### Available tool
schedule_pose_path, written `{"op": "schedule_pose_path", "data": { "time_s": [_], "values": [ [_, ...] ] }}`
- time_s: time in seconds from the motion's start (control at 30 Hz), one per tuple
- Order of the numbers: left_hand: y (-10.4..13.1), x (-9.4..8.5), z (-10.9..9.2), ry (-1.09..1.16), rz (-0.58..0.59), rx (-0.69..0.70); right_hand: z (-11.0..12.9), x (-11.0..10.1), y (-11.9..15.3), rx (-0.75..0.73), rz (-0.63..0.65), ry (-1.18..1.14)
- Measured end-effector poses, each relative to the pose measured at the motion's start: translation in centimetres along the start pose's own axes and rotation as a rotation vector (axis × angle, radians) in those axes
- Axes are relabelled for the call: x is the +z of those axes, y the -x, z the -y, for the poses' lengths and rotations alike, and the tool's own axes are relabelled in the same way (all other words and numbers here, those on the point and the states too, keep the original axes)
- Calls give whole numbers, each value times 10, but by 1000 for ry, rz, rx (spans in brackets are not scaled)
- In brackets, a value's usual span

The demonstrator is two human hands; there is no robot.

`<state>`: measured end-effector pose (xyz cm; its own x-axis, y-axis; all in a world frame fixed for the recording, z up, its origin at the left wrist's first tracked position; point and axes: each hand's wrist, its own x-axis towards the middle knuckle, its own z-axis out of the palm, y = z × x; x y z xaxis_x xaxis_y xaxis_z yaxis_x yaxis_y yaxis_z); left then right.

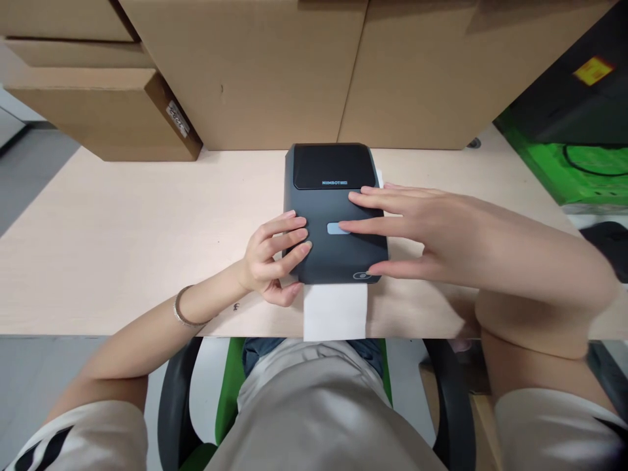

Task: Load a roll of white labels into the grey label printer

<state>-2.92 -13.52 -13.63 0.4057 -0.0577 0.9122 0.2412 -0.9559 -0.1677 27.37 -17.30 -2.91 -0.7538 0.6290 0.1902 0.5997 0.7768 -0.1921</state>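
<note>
A dark blue-grey label printer [338, 252] marked NIIMBOT lies on the wooden table, with a glossy black panel [333, 163] at its far end. A light blue button [333, 228] sits in the middle of its top. White label paper [335, 314] sticks out of its near side. My left hand [275, 255] grips the printer's left side, fingers curled over the edge and thumb by the near corner. From the right, my right hand [417, 226] lies over the printer with fingers spread, one fingertip at the button and the thumb near the round logo.
Large cardboard boxes [275, 78] stand right behind the printer, with a smaller box [98, 114] to the left. Beyond the table's right part are a black case [574, 98] and a green surface [589, 173] with a cable. The pale table [122, 248] ends close to my body.
</note>
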Motion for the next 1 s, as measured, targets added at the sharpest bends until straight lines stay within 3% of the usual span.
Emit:
{"op": "schedule_pose_path", "data": {
  "time_s": [0.4,0.63,0.8,1.0],
  "values": [
    [7,-3,1,21,72,-26,14,-8,-1,-12,23,59],
    [12,-8,4,-21,141,-68,23,9,2,28,14,128],
    [11,-6,5,34,131,-85,48,14,-9,-2,-5,251],
    [23,-10,2,-34,30,-180,56,15,-14,-68,-61,275]
  ]
}}
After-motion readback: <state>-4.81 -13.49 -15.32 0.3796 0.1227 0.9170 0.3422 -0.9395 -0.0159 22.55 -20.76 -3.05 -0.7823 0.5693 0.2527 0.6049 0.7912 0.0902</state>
